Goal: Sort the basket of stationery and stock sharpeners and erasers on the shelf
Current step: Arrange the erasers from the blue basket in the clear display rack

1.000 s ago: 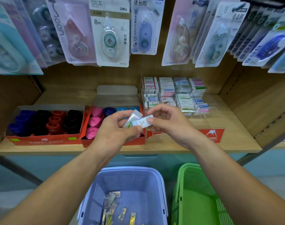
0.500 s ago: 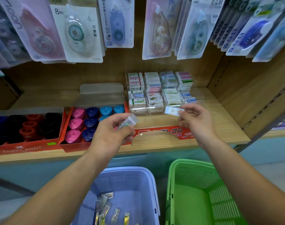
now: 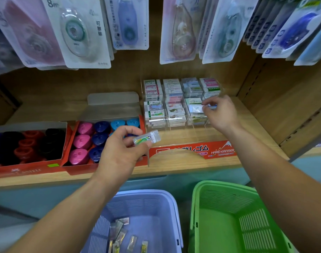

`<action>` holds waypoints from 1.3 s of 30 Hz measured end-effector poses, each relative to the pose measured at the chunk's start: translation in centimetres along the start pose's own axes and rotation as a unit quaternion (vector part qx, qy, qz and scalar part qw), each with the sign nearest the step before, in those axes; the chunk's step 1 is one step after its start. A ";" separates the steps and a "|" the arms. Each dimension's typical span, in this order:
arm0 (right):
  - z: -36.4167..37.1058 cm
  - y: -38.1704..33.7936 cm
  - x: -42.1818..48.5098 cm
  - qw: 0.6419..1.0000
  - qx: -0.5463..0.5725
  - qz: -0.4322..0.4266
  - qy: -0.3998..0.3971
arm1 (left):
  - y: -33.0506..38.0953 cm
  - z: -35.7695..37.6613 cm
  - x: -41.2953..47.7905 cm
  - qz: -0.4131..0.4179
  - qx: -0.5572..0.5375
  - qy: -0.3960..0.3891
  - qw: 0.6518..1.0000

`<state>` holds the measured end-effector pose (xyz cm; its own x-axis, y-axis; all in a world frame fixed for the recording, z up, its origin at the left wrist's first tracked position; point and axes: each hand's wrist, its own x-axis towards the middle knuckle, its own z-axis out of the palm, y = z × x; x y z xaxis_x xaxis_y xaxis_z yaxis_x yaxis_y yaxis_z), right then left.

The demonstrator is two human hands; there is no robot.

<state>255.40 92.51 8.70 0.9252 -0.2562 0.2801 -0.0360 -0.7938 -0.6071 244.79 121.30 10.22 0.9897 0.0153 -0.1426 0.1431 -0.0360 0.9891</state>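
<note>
My left hand [image 3: 119, 152] pinches a small wrapped eraser [image 3: 146, 138] with a green print, held just in front of the sharpener box. My right hand [image 3: 220, 114] reaches into the clear eraser display case [image 3: 181, 128] and holds a white wrapped eraser [image 3: 196, 109] over a stack in the front right of the case. Stacks of erasers [image 3: 156, 110] fill the case's compartments. A lilac basket [image 3: 143, 223] below the shelf holds several more wrapped erasers [image 3: 123, 236]. Pink, blue and cyan sharpeners [image 3: 90, 141] sit in a red box.
A second red box [image 3: 28, 167] of black, red and blue sharpeners stands at the left. A green basket [image 3: 234, 216] sits beside the lilac one. Carded correction tapes [image 3: 79, 33] hang above the wooden shelf [image 3: 256, 141]. A wooden side wall closes the right.
My right hand carried the white eraser away from my left hand, up and back into the display case. My left hand stayed near the sharpener box with its eraser.
</note>
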 end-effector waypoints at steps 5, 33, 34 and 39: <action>-0.3 -0.6 -0.1 0.996 -0.049 -0.001 -0.072 | 0.6 -0.1 -0.2 -0.011 -0.026 -0.007 1.000; 1.4 -10.3 -12.8 0.839 0.472 0.061 -0.264 | 1.8 -0.4 -1.5 -0.013 -0.054 -0.008 0.998; 1.5 -10.3 -12.7 0.835 0.474 0.060 -0.273 | 1.8 -0.5 -1.4 -0.008 -0.059 -0.007 0.998; 2.0 -10.4 -9.5 0.892 0.406 0.075 -0.185 | 1.6 -2.5 -0.2 0.051 0.126 0.013 0.991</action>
<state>247.73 104.33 10.92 0.9997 -0.0079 -0.0231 -0.0235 -0.0658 -0.9976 244.82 123.73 11.92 0.9990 0.0252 -0.0380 0.0436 -0.2861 0.9572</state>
